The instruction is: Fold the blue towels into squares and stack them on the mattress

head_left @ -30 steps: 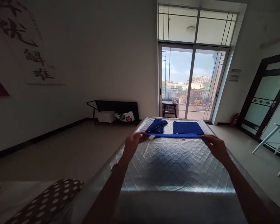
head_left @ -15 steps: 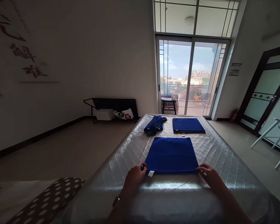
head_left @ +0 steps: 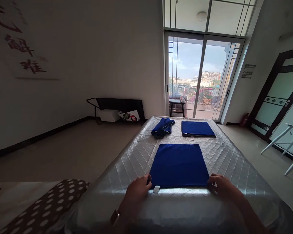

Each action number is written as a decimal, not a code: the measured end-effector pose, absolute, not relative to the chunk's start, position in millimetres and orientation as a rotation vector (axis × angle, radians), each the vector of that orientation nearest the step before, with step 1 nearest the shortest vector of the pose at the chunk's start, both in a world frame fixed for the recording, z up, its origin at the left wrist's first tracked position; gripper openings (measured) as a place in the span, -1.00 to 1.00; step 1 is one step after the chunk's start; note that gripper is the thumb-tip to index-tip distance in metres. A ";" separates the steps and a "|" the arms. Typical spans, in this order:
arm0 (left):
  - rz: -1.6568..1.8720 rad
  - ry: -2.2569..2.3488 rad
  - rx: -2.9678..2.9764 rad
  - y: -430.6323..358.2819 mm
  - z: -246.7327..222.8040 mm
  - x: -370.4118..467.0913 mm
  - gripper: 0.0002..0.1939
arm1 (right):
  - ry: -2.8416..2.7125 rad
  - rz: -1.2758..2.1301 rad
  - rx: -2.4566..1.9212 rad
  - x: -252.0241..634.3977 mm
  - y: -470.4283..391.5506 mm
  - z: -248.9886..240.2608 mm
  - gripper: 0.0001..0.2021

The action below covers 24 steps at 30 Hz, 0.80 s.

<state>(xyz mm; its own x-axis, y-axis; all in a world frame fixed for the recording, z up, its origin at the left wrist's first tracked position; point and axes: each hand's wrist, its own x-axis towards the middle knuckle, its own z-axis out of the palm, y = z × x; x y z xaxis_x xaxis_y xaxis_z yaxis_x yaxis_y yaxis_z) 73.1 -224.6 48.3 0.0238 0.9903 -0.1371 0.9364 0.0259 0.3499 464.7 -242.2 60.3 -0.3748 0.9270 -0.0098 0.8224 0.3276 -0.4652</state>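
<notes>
A flat blue cushion cover [head_left: 179,165] with a white label [head_left: 156,189] lies spread on the silvery quilted mattress [head_left: 127,165]. My left hand [head_left: 139,188] is closed on its near left corner, beside the label. At the near right corner, my right hand [head_left: 221,184] pinches the edge between thumb and fingers. Beyond it, a crumpled blue cloth [head_left: 162,128] is at the far left of the mattress. To the right of that cloth lies a neat, flat stack of blue covers [head_left: 197,128] with a dark edge underneath.
Brown polka-dot bedding [head_left: 51,204] is at the lower left. A black bench-like rack [head_left: 119,104] with a white box [head_left: 109,115] stands by the wall. Sliding glass doors [head_left: 203,78] are ahead, and a white-legged stool or table [head_left: 275,139] stands at right.
The near edge of the cushion cover has come slightly toward me, with both hands at its corners. My view has tilted down a little. The crumpled cloth and the stack stay put.
</notes>
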 end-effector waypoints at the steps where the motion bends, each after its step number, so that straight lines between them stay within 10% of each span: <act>1: 0.213 1.976 1.980 -226.8 48.2 71.4 -0.80 | -2.361 0.606 -1.573 463.7 -240.4 64.0 -0.75; 17: 0.392 1.392 2.690 -162.6 14.3 242.4 -0.43 | -2.220 0.241 -2.013 398.7 -191.2 11.5 -0.38; 24: 0.238 1.720 2.510 -155.5 -5.6 184.4 -0.29 | -2.193 0.289 -2.044 398.7 -192.0 11.4 -0.34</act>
